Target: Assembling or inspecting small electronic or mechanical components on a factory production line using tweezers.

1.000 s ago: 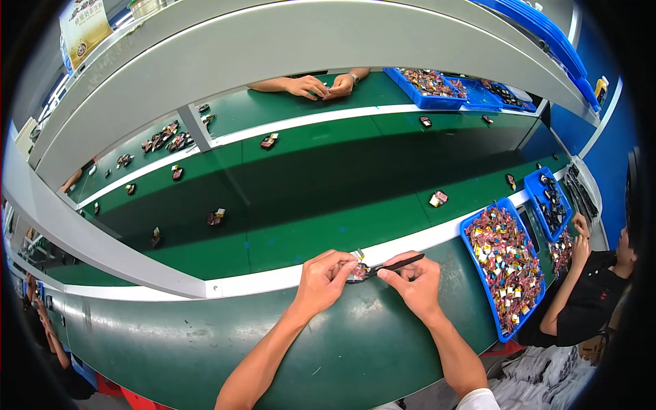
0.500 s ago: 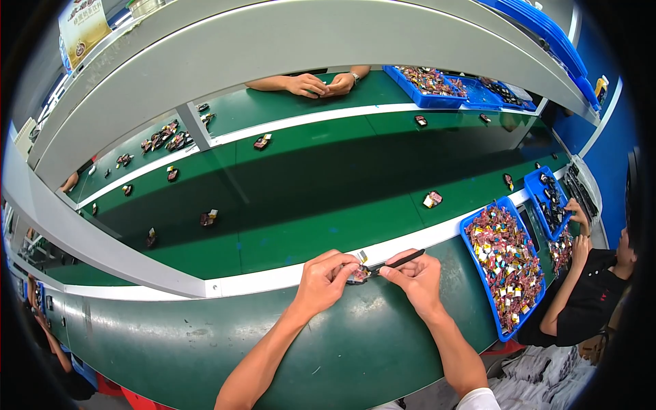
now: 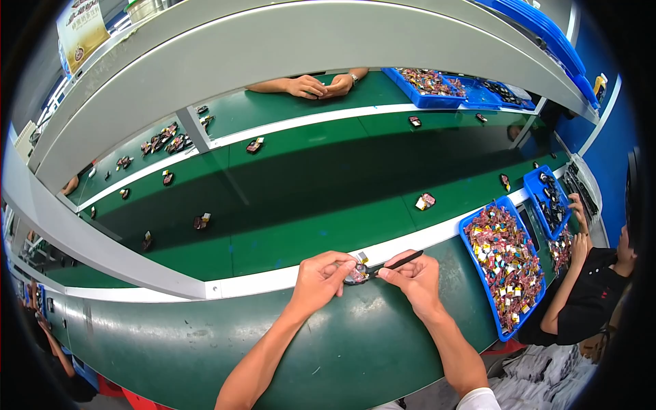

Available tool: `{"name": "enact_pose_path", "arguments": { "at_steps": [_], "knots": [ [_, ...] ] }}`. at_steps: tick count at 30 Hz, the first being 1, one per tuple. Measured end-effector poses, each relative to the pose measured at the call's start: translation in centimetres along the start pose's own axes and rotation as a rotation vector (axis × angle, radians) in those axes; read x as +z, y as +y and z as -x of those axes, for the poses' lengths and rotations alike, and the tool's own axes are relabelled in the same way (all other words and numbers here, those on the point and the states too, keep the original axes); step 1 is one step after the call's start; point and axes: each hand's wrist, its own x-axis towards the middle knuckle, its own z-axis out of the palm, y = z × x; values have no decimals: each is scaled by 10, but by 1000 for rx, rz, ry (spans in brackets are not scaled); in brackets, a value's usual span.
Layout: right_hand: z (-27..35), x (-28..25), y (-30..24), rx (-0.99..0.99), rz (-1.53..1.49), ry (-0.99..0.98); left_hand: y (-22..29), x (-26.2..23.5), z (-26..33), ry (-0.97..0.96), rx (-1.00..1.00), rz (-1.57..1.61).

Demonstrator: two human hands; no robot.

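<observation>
Small component [image 3: 357, 275]: pinched between thumb and fingertips of left hand [image 3: 322, 279], kept just above the green bench surface [image 3: 355, 355], close to the white strip [image 3: 273, 280] bordering the belt. Held there, by judgement, to steady it for the tool; exact type too small to tell.

Dark slender tool [image 3: 398, 261], tweezers or a similar pick: gripped pen-fashion by right hand [image 3: 413, 279], fingers closed around the shaft, tip laid against the component. Angled up and to the right, probably to keep the working end in sight.

Both hands set close together, nearly touching, wrists resting over the bench edge.

Blue tray [image 3: 478, 270] of mixed small parts: positioned just to the right of the right hand, presumably for short reach. One such tray at this station; a second blue tray [image 3: 534, 186] placed farther right, in front of a neighbouring person in a black shirt [image 3: 588, 307].

Green conveyor belt [image 3: 328, 184]: loose assemblies spaced apart along it, about ten counted, among them one [image 3: 425, 201] near the middle and one [image 3: 201, 221] to the left.

Far side: one pair of a co-worker's hands [image 3: 318, 87] resting on the opposite bench, two more blue trays [image 3: 427, 99] beside them.
</observation>
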Motion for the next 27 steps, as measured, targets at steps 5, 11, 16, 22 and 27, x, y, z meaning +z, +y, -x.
{"name": "enact_pose_path", "arguments": {
  "at_steps": [5, 11, 16, 22, 27],
  "knots": [
    [3, 3, -1, 4, -175, 33, 5, -3, -2, -110, -123, 212],
    [4, 2, -8, 63, -219, 35, 9, -3, -1, -164, -123, 258],
    [3, 0, -6, 100, -262, 36, 11, -2, -1, -179, -104, 274],
    [4, 2, -5, 109, -274, 34, 10, 1, 1, -146, -72, 234],
    [4, 6, 11, -127, -286, 78, 9, 2, 1, -147, -68, 245]
  ]
}}
